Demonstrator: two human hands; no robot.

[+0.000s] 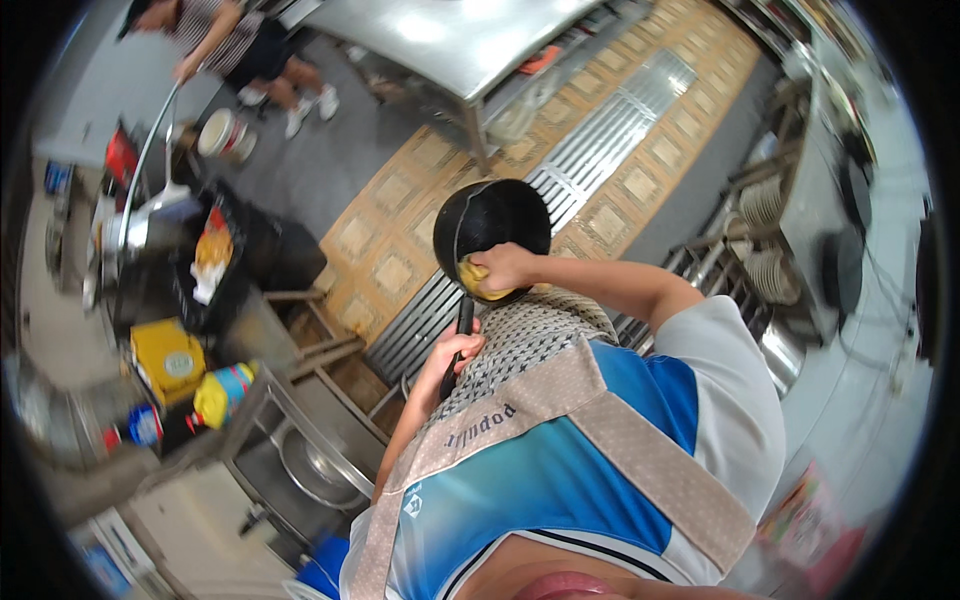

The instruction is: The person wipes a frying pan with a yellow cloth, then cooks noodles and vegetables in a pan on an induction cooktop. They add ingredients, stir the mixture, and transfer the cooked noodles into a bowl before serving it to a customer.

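A black, deep pan [491, 217] is tilted in front of my apron, its open side facing me. My left hand [452, 351] is closed around the pan's black handle [465, 319]. Inside the pan, at its lower rim, my right hand [504, 268] presses a yellow cloth or sponge [474, 277] against the wall. Part of the yellow piece is hidden by my fingers.
A sink with a steel bowl [319, 469] lies at lower left, near a yellow bottle [225, 394] and a lined bin [247, 255]. A steel table [450, 45] stands ahead, stacked plates [769, 277] at right. Another person [225, 37] stands at upper left.
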